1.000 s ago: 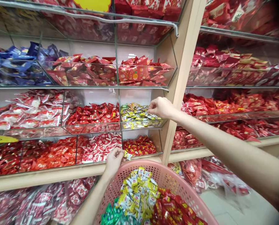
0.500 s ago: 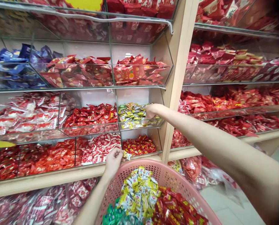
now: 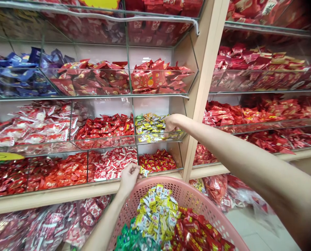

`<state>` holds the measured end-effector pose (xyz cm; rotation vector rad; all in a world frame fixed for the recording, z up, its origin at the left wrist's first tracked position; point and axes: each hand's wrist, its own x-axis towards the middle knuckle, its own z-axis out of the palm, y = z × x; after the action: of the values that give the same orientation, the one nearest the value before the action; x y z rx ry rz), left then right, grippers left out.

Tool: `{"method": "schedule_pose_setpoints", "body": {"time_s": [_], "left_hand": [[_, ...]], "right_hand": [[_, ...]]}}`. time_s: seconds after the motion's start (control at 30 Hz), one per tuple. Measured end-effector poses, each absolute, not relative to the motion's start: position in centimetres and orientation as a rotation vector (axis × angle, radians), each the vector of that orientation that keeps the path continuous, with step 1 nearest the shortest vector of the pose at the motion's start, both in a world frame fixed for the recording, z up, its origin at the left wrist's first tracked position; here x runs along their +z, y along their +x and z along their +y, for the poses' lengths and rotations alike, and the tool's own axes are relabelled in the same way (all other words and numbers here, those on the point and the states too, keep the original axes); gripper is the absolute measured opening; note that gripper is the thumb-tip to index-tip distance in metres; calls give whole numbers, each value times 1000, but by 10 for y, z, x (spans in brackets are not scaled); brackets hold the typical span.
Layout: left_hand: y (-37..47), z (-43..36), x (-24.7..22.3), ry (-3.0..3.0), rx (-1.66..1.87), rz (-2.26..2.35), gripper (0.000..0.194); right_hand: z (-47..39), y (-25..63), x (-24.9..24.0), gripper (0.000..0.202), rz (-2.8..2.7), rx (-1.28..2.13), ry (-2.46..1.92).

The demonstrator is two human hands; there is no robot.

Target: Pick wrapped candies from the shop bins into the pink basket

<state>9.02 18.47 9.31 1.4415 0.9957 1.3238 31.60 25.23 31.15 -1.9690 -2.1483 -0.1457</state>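
Observation:
My left hand (image 3: 130, 177) is closed with a yellow-and-white wrapped candy (image 3: 144, 172) sticking out from its fingertips. It hovers at the far left rim of a pink perforated basket (image 3: 207, 198); whether it touches the rim, I cannot tell. Inside the basket lie yellow-and-white candies (image 3: 155, 212), red-wrapped candies (image 3: 194, 230) and green-wrapped candies (image 3: 134, 238). My right hand (image 3: 174, 122) reaches over the clear front panel into a shelf bin of yellow wrapped candies (image 3: 150, 125). Its fingers bend down among them and are largely hidden.
Below the right hand is a bin of small red candies (image 3: 157, 161). A wooden upright (image 3: 206, 69) divides the shelving, with glass panels (image 3: 105, 142) fronting the bins. Plastic bags of candy (image 3: 48, 223) lie beneath the bottom shelf (image 3: 66, 197).
The shelves, basket and both hands sit slightly further right in the picture, as the view has shifted. My right hand stays in the yellow candy bin; my left hand still holds the candy.

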Motion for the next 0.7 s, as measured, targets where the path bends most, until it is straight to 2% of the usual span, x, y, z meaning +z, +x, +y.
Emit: {"method": "schedule_pose_setpoints", "body": {"time_s": [0.1, 0.2, 0.4, 0.47, 0.6, 0.7], "left_hand": [[90, 185, 94, 1453, 1330, 999, 21], [91, 184, 95, 1453, 1328, 1000, 20], [93, 181, 99, 1428, 1337, 1021, 21], [93, 180, 100, 1420, 1327, 1026, 21], [93, 180, 100, 1418, 1318, 1025, 20], [94, 181, 98, 1432, 1340, 1015, 18]], "right_hand": [[247, 312, 312, 43, -2181, -3, -2299], [240, 308, 314, 43, -2211, 9, -2398], [229, 304, 326, 20, -2272, -96, -2423], [221, 311, 334, 15, -2223, -177, -2341], [184, 334, 341, 22, -1970, -310, -1869], [137, 341, 328, 20, -1871, -214, -1441]]}}
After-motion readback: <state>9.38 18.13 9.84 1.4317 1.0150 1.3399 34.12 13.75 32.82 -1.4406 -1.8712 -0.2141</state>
